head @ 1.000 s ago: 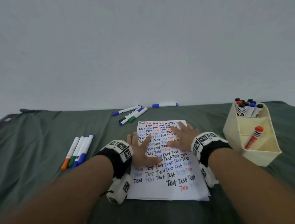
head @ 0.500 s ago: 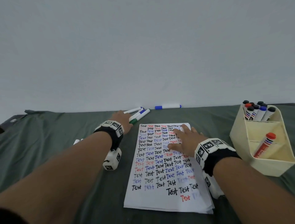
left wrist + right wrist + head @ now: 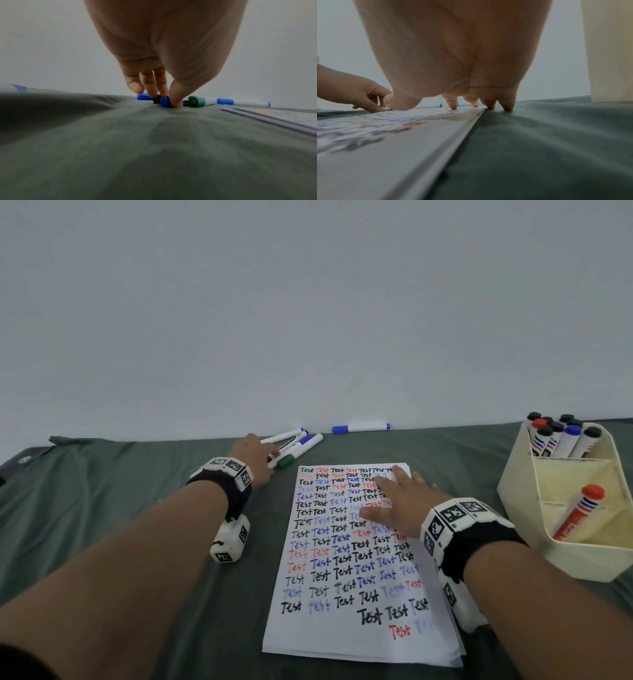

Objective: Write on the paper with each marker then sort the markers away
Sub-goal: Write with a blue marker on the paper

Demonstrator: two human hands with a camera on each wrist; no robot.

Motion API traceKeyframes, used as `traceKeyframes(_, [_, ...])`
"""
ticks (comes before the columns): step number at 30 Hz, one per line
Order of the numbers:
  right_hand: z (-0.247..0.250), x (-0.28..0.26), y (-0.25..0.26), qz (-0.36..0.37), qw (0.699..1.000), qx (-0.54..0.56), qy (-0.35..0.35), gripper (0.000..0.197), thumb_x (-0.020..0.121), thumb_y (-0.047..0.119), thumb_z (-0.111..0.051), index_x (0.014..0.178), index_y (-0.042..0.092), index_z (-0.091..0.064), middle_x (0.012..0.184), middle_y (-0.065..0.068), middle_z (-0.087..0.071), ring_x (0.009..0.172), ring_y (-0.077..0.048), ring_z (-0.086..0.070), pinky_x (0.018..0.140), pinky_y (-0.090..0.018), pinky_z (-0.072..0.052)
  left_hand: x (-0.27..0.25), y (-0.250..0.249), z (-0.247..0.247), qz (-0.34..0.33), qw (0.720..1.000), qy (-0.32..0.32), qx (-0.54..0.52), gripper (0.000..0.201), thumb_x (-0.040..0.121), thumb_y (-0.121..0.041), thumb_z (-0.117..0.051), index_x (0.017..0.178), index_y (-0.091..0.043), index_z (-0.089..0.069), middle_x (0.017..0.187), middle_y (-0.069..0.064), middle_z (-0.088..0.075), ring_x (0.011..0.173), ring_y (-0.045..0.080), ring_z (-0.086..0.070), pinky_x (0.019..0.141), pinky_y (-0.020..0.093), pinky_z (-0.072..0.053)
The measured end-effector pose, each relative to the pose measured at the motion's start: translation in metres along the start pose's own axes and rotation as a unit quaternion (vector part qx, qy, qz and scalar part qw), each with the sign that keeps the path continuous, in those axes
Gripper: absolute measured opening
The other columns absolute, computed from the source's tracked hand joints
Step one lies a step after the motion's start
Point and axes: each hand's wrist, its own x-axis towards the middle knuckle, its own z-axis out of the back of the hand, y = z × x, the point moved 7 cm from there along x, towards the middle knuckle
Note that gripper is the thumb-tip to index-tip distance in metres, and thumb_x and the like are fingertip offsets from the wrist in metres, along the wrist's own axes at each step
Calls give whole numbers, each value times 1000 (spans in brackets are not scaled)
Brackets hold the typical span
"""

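Your left hand (image 3: 257, 457) pinches a blue-capped marker (image 3: 165, 101) in the cluster, while your right hand (image 3: 400, 505) lies flat, fingers straight, on the paper (image 3: 346, 628).

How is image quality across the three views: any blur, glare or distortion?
Head view: sharp, evenly lit, no glare, wide-angle bending at the edges. Left wrist view: left hand blurred, markers fairly clear. Right wrist view: right hand and paper writing blurred.
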Motion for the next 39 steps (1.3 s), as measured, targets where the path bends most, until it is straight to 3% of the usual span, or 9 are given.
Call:
traceKeyframes(7, [1, -2, 1, -1, 1000, 0, 3, 90, 88, 82, -35, 160, 36, -10, 170, 0, 6, 156, -32, -1, 123, -59, -13, -8, 4, 5, -14, 1000, 5, -22, 26, 96, -21, -56, 118, -17, -70, 114, 7, -69, 105, 26, -63, 91, 33, -51])
traceKeyframes(14, [10, -4, 2, 5, 999, 9, -44, 92, 89, 80, -37, 161, 32, -5, 170, -3, 6, 156, -31, 1, 123, -58, -11, -19, 6, 43, -18, 990, -100, -101, 21, 94, -19, -58, 107, -15, -75, 92, 7, -68, 87, 26, -62, 71, 30, -43])
traceKeyframes(17, [22, -6, 4, 15, 993, 8, -116, 92, 92, 73, -45, 160, 33, 2, 170, -4, 9, 156, -31, 4, 123, -59, -9, -32, -13, 57, -72, 978, -136, -139, 23, 93, -19, -63, 113, -17, -74, 86, -2, -64, 85, 20, -58, 72, 29, -39])
traceKeyframes(21, [37, -11, 9, 38, 979, -24, -200, 93, 95, 55, -57, 157, 38, 10, 168, -6, 17, 156, -33, 7, 122, -63, -10, -59, -61, 65, -181, 964, -126, -151, 17, 92, -16, -66, 105, -16, -77, 81, 10, -66, 77, 28, -59, 67, 34, -44])
traceKeyframes(24, [43, -15, 14, 63, 971, -35, -226, 87, 95, 45, -62, 156, 44, -1, 168, -6, 11, 156, -32, 0, 120, -64, -12, -80, -95, 68, -256, 943, -129, -172, 16, 90, -14, -69, 104, -16, -77, 81, 3, -65, 74, 18, -57, 64, 31, -45])
traceKeyframes(26, [48, -21, 18, 80, 962, -46, -259, 75, 94, 45, -64, 154, 45, -19, 162, -9, -14, 146, -33, -25, 117, -59, -26, -90, -111, 69, -284, 929, -138, -192, 18, 89, -17, -71, 106, -20, -75, 82, -12, -59, 73, 3, -52, 70, 25, -44])
traceKeyframes(29, [59, -31, 24, 98, 944, -62, -308, 36, 95, 47, -60, 129, 37, -57, 119, 0, -47, 108, -23, -44, 89, -37, -45, -100, -127, 66, -304, 912, -142, -235, 20, 87, -21, -73, 100, -32, -63, 81, -20, -54, 71, 2, -53, 68, 21, -45])
traceKeyframes(35, [60, -32, 27, 102, 952, -19, -288, 10, 98, 30, -52, 105, 26, -58, 98, 6, -63, 94, -19, -50, 70, -32, -41, -83, -117, 48, -249, 916, -84, -303, 84, 64, -53, -88, 133, -36, -43, 117, -14, -55, 100, 5, -56, 85, 22, -50])
traceKeyframes(39, [58, -32, 26, 111, 956, 20, -272, 20, 96, 31, -51, 114, 33, -57, 94, 12, -60, 92, -14, -45, 68, -31, -38, -66, -115, 36, -239, 947, -46, -209, 88, 78, -54, -79, 150, -42, -32, 151, -12, -38, 136, 8, -37, 114, 37, -36])
